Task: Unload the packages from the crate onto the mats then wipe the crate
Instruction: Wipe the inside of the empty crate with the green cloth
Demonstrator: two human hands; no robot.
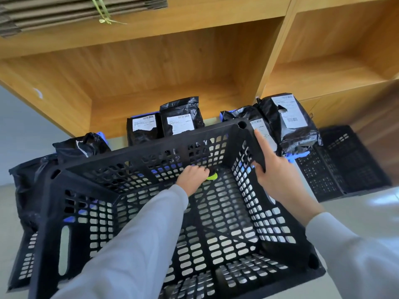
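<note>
The black slatted crate (151, 212) sits on the floor in front of the wooden shelf unit (151, 67), with no packages left inside it. The left hand (193, 176) reaches down to the far inner corner of the crate, fingers curled around a yellow-green cloth (212, 176) that touches the crate bottom. The right hand (273, 169) grips the crate's right rim, thumb inside the wall, forefinger stretched along the top edge. Both arms wear grey sleeves (138, 244). Black packages (181, 121) with white labels stand beyond the crate on blue mats (295, 157), of which only edges show; more packages lie at far left (79, 145) and far right (291, 119). A second crate (345, 165) lies on the floor at right. Flattened cardboard (64, 11), tied with green string, rests on top of the shelf unit
</note>
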